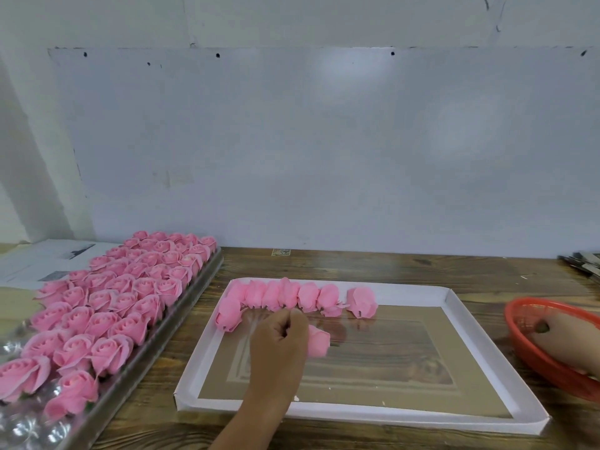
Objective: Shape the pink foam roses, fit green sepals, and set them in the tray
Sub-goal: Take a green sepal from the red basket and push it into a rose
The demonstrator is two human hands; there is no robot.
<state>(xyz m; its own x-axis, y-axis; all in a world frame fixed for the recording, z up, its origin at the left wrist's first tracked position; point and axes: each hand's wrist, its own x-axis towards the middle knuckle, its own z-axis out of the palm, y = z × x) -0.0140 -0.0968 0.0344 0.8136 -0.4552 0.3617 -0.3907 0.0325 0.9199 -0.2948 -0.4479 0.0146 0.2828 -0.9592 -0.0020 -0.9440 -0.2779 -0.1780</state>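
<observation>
While my left hand (pixel 279 339) curls its fingers round a pink rose bud (pixel 318 340) inside the white cardboard tray (pixel 454 306), I judge it is picking one from the unshaped stock. A row of closed buds (pixel 292 295) lies just beyond that hand, along the tray's far edge, kept together for easy reach. My right hand (pixel 566 341) is off to the side in the red basket (pixel 519 316), probably after a sepal; I cannot tell whether its fingers are spread or pinching. Finished roses (pixel 110 306) stand packed upright in the metal tray (pixel 207 274) left of the working hand, on the desk (pixel 373 264).
</observation>
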